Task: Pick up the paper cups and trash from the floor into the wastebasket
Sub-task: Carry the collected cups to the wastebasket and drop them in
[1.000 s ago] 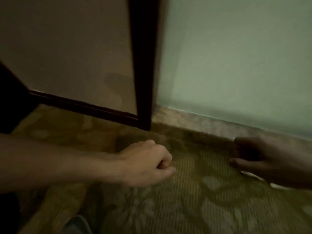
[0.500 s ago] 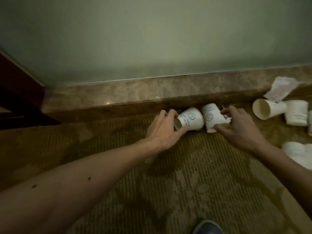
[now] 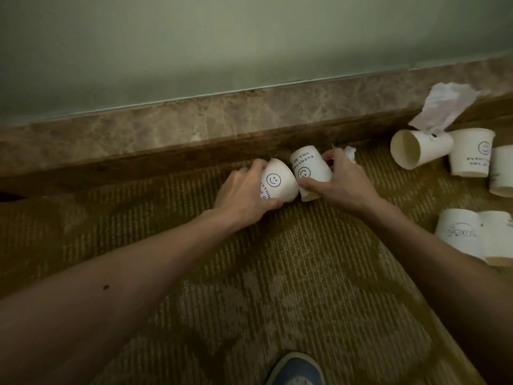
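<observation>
Fingers (image 3: 258,165) of the left hand (image 3: 244,194) curl round a white paper cup with a smiley face (image 3: 277,183), the thumb at its lower edge. The right hand (image 3: 342,184) grips a 2nd white printed paper cup (image 3: 309,168), touching the 1st. Both are down at the patterned olive carpet (image 3: 277,273), near the brown marble skirting (image 3: 194,123); resting or lifted, I cannot tell. A small white paper scrap (image 3: 350,154) shows by the right fingers. Further right lie more white paper cups (image 3: 419,148) and a crumpled white paper (image 3: 444,107).
</observation>
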The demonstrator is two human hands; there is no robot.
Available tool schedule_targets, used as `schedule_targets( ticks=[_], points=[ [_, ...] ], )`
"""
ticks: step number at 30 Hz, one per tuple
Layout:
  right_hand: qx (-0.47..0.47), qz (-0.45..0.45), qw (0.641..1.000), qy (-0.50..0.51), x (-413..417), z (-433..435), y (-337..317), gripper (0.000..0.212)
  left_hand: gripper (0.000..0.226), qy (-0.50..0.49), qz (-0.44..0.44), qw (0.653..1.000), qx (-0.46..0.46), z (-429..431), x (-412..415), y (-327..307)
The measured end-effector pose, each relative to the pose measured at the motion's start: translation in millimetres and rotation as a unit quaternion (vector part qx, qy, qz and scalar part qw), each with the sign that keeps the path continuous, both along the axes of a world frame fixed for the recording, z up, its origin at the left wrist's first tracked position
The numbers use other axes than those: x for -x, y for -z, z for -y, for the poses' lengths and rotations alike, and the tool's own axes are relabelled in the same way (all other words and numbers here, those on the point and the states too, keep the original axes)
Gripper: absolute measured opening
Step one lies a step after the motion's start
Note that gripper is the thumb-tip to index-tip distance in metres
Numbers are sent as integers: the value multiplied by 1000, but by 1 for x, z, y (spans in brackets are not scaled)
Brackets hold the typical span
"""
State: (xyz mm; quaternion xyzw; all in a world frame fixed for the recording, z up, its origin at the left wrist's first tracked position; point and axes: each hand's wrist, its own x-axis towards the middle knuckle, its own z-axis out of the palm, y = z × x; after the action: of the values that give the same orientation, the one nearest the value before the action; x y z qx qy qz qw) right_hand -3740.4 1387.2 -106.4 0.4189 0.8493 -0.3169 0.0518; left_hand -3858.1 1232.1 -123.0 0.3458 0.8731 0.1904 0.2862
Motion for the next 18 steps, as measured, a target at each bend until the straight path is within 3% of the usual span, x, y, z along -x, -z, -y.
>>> schedule_targets(
  ticks=[6,9,12,15,18],
  points=[
    [22,-22,1000,-4,-15,2,1,75,115,49,0,995,83,18,-2,-9],
    [55,-20,998,7,-26,4,-4,79,108,69,-1,994,90,39,-6,-10],
    [88,-11,995,33,-39,11,-8,74,99,8,47,996,69,52,-10,-10],
    [174,-15,981,88,-52,23,-6,59,92,-35,86,995,35,53,-14,-7],
    [302,-26,942,141,-67,36,-3,46,99,-78,157,984,-1,48,-20,-8]
  ],
)
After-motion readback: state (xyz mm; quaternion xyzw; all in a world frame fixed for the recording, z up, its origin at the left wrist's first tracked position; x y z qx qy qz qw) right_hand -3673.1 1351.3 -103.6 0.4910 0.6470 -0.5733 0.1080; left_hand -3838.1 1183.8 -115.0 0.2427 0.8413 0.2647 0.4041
